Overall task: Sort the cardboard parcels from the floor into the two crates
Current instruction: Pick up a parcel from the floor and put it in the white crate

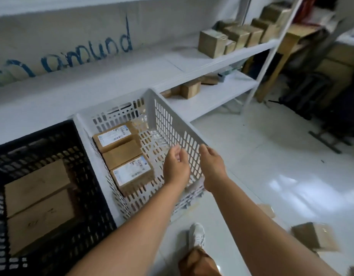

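Both forearms reach forward from the bottom edge, nothing held in either hand. Left hand (176, 168) sits inside the white crate (168, 120) near its right wall, fingers loosely curled, empty. Right hand (212, 166) is just outside the same wall, fingers loosely bent close to the rim; cannot tell if they touch it. That slotted wall runs between the 2 hands.

Black crate (88, 172) stands left of the hands, touching the white crate's left side. It holds 2 large plain cardboard parcels (38, 204), flat, side by side, touching.

White crate holds 3 smaller parcels in a row left of the left hand: a labelled parcel (133, 175) nearest that hand, a plain parcel (121, 154) beyond it, and a far labelled parcel (114, 135) at the back. All 3 touch their neighbour.

White shelving (212, 62) stands beyond the hands, with brown boxes (212, 43) on the upper level and a few on the lower one.

On the floor (271, 166), right of and behind the right forearm, lies a loose cardboard parcel (313, 236), blurred. Another floor parcel (266, 210) lies just beside the right forearm, partly hidden.

A white shoe (197, 234) shows between the forearms, a brown trouser leg (198, 261) below it.
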`<state>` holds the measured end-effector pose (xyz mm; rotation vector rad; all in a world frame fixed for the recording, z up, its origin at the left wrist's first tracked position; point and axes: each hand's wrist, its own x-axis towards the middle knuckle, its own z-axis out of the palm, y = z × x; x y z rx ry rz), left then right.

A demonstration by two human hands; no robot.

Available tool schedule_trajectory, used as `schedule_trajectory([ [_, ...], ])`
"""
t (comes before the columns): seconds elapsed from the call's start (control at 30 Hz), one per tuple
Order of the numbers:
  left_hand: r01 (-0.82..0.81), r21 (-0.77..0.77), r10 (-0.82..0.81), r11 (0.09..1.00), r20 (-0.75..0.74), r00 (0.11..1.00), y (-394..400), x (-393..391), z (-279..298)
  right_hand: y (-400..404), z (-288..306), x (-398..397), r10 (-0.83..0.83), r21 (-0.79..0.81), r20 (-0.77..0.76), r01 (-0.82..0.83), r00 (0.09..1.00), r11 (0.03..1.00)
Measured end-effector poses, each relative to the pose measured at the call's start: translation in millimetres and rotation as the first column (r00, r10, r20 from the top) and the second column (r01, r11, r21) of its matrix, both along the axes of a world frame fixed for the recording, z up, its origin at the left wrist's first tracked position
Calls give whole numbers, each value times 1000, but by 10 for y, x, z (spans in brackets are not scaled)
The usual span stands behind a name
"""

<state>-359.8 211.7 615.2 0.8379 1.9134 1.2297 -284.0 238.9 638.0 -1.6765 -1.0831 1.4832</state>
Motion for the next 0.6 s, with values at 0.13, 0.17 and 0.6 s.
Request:
schedule_trajectory([
  [0.13, 113, 10, -113, 994, -2, 994, -19, 480, 42, -131, 57, 524, -152, -36, -25, 151, 988, 988],
  [0.17, 139, 3, -139, 990, -2, 990, -25, 603, 38, -160, 65, 659, -190, -54, -34, 189, 981, 981],
  [0.6, 447, -173, -434, 877, 109, 894, 39, 2437, -429, -314, -444, 2556, -547, -185, -28, 533, 837, 826],
])
